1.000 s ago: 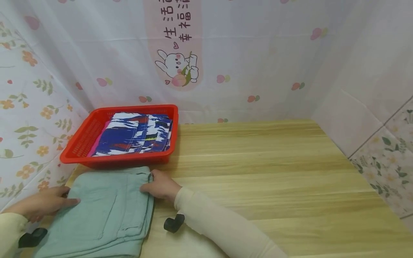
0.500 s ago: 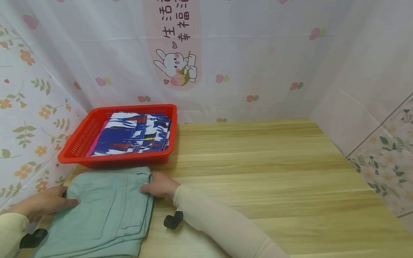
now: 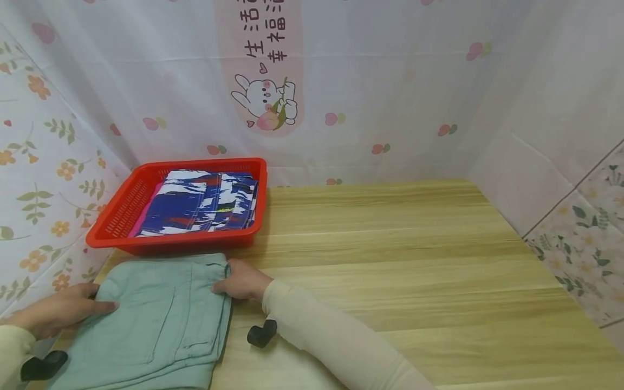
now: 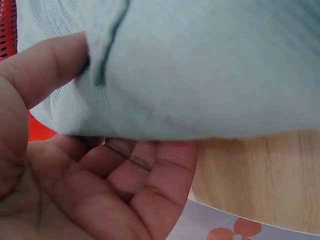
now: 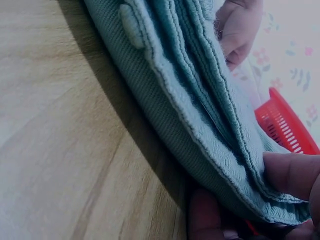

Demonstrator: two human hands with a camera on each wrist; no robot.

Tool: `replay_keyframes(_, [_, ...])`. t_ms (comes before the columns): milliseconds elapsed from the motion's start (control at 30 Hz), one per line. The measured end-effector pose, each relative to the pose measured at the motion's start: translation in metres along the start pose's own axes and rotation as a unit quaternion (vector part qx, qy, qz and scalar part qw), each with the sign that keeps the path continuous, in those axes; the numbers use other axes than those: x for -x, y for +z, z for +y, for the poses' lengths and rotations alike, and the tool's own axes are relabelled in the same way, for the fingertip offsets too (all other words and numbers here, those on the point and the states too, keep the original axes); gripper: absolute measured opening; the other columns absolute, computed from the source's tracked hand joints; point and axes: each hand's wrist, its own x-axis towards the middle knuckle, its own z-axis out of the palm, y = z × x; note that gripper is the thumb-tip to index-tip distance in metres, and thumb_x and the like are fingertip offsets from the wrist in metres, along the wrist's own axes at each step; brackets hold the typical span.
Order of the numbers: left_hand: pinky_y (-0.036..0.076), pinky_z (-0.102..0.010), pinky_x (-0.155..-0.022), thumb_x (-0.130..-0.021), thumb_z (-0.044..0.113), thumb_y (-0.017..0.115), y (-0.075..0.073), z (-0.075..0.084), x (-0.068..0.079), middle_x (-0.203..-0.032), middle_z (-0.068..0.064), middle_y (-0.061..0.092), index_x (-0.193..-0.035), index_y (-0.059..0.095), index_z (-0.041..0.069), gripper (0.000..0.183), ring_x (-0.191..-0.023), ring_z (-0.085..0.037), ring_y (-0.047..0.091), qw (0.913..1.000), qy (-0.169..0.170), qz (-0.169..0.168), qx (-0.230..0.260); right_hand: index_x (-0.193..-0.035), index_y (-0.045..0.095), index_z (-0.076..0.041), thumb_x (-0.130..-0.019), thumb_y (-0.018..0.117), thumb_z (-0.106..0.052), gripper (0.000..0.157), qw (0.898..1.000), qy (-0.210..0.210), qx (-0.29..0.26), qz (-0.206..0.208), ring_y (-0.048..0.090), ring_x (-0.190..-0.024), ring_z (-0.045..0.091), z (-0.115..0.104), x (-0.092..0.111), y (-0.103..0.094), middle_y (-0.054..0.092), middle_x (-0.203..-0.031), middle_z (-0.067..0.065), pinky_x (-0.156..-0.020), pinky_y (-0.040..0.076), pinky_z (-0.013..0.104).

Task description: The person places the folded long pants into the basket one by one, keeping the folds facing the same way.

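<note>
A folded stack of pale green denim pants (image 3: pixel 141 319) lies at the table's left front, a stitched pocket facing up. At its left edge my left hand (image 3: pixel 65 310) pinches the cloth, thumb on top and fingers beneath. In the left wrist view the fingers (image 4: pixel 165 175) go under the fold. My right hand (image 3: pixel 244 280) grips the upper right corner, thumb over the layers. The right wrist view shows several stacked edges of the pants (image 5: pixel 190 110), with the right thumb (image 5: pixel 290 175) on top and a fingertip low against the table.
Just behind the pants stands a red plastic basket (image 3: pixel 177 239). Inside it lies a folded blue and white patterned cloth (image 3: pixel 200 203), with a pink one (image 3: pixel 146 216) showing beneath. The wooden table (image 3: pixel 390 260) extends right. Printed curtains (image 3: pixel 380 81) hang behind and on the left.
My left hand has shifted slightly to the left, with the left edge of the pants. The right hand keeps its grip at the corner.
</note>
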Motion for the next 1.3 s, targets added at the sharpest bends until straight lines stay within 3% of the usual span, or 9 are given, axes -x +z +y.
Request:
replay_keyframes(167, [0.048,-0.051,-0.076,-0.083,0.039,0.065,0.002,0.005,0.003,-0.120,-0.039,0.040,-0.128,0.022,-0.023,0.088,-0.103,-0.043,0.048,0.9995,0.011,-0.004,0.030,-0.103,0.057,-0.012,-0.078,0.073,-0.016,0.030,1.000,0.000,-0.002,-0.001,0.050,-0.077,0.013,0.000,0.000,0.000,0.055,-0.085,-0.003,-0.073,0.044,0.027])
replay_keyframes(333, [0.048,-0.051,-0.075,-0.084,0.038,0.064,0.003,0.004,0.006,-0.117,-0.036,0.044,-0.126,0.026,-0.022,0.083,-0.101,-0.040,0.050,0.9993,0.025,0.009,0.025,-0.100,0.057,-0.012,-0.077,0.073,-0.014,0.028,1.000,-0.007,-0.007,0.004,0.051,-0.076,0.013,0.000,0.001,0.001,0.055,-0.084,-0.003,-0.072,0.044,0.026])
replay_keyframes(600, [0.045,-0.051,-0.082,-0.085,0.035,0.063,0.002,-0.005,0.009,-0.126,-0.041,0.035,-0.130,0.019,-0.022,0.085,-0.110,-0.045,0.043,0.9972,0.070,0.026,-0.002,-0.101,0.056,-0.011,-0.076,0.074,-0.011,0.031,1.000,-0.016,-0.012,0.012,0.050,-0.076,0.012,-0.002,0.004,0.003,0.055,-0.084,-0.003,-0.072,0.044,0.025])
replay_keyframes(800, [0.044,-0.056,-0.081,-0.084,0.042,0.063,0.001,-0.007,0.014,-0.128,-0.043,0.032,-0.133,0.015,-0.023,0.094,-0.112,-0.050,0.042,0.9939,0.081,0.063,-0.040,-0.103,0.055,-0.013,-0.077,0.073,-0.012,0.031,1.000,-0.025,-0.007,0.000,0.051,-0.077,0.012,-0.003,0.008,0.001,0.055,-0.085,-0.004,-0.073,0.044,0.025])
replay_keyframes(1067, [0.048,-0.052,-0.076,-0.085,0.047,0.060,0.002,-0.008,0.027,-0.125,-0.042,0.036,-0.133,0.016,-0.022,0.095,-0.107,-0.048,0.048,0.9925,0.073,0.093,-0.031,-0.105,0.053,-0.016,-0.079,0.071,-0.014,0.031,0.998,-0.054,-0.008,-0.013,0.052,-0.077,0.012,-0.005,0.016,-0.003,0.056,-0.086,-0.006,-0.072,0.045,0.024])
replay_keyframes(1300, [0.050,-0.050,-0.071,-0.088,0.043,0.058,0.008,-0.003,0.044,-0.122,-0.046,0.035,-0.132,0.014,-0.024,0.091,-0.101,-0.051,0.050,0.9845,0.082,0.148,-0.044,-0.106,0.051,-0.020,-0.081,0.070,-0.016,0.031,0.997,-0.076,-0.008,-0.025,0.055,-0.068,0.014,-0.012,0.026,-0.009,0.056,-0.085,-0.004,-0.056,0.048,0.028])
